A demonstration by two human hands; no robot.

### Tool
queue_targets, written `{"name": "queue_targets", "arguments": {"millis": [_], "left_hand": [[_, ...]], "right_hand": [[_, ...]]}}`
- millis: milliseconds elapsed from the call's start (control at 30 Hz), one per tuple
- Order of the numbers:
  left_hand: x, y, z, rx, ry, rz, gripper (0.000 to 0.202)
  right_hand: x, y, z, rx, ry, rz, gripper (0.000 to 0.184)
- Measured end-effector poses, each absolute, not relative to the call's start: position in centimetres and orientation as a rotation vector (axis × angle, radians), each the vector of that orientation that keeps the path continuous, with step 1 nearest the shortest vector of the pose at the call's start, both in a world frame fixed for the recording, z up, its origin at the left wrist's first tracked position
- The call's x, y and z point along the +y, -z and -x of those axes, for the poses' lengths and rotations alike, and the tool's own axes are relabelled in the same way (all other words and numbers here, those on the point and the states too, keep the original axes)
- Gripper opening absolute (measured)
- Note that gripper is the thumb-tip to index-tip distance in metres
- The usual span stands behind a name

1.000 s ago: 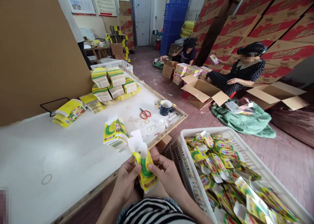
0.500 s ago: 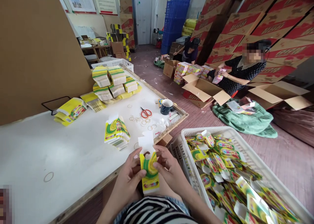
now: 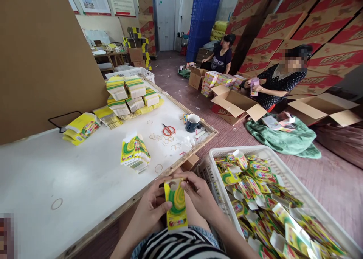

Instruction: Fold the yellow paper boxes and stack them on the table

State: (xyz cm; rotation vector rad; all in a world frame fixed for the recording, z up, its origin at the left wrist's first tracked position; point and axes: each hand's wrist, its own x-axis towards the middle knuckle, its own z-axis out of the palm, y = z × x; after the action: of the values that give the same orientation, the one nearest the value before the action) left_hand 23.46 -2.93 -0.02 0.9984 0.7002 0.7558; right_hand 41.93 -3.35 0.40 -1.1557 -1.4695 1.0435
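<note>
A small yellow and green carton (image 3: pixel 176 204) is upright over my lap, its swirl print facing me. My left hand (image 3: pixel 154 202) grips it from the left side, thumb across the front. At its top right corner, my right hand (image 3: pixel 200 193) pinches the upper edge with thumb and fingers. The white top flap no longer stands up; a notch shows at the top edge. On the white table (image 3: pixel 93 187) a fanned pile of similar cartons (image 3: pixel 135 152) lies beyond my hands.
A white plastic crate (image 3: pixel 211 164) full of cartons stands at my right. On the table are red-handled scissors (image 3: pixel 168 130), rubber bands (image 3: pixel 56 203), a dark mug (image 3: pixel 192 123) and bundled flat cartons (image 3: pixel 129 94). Two people sit farther off by open cardboard boxes (image 3: pixel 235 104).
The carton's raised white top flap has been folded down. My right hand has moved from the carton's side up to its top edge. The far person has straightened up.
</note>
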Motion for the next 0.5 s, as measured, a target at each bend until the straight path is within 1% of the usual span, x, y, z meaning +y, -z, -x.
{"name": "queue_targets", "arguments": {"millis": [100,167,233,300,400,500], "left_hand": [[-2.8,0.4,-23.5,0.809,-0.805,-1.058,0.045],[-2.9,0.8,-23.6,0.852,-0.813,-1.084,0.044],[-3.1,1.3,-23.7,0.847,-0.803,-1.085,0.046],[-3.3,1.6,-23.9,0.817,-0.791,-1.063,0.047],[-3.5,1.7,-24.0,0.787,-0.778,-1.022,0.050],[-3.4,1.4,-24.0,0.787,-0.815,-1.025,0.051]], "right_hand": [[-3.3,-0.6,-42.5,-1.495,-1.098,1.166,0.027],[-3.3,-0.6,-42.7,-1.492,-1.220,1.228,0.026],[-3.3,-0.5,-42.6,-1.521,-1.272,1.309,0.032],[-3.3,-0.4,-42.2,-1.572,-1.197,1.381,0.036],[-3.4,-0.2,-41.5,-1.624,-1.052,1.469,0.034],[-3.4,-0.1,-41.1,-1.637,-0.999,1.509,0.034]]}}
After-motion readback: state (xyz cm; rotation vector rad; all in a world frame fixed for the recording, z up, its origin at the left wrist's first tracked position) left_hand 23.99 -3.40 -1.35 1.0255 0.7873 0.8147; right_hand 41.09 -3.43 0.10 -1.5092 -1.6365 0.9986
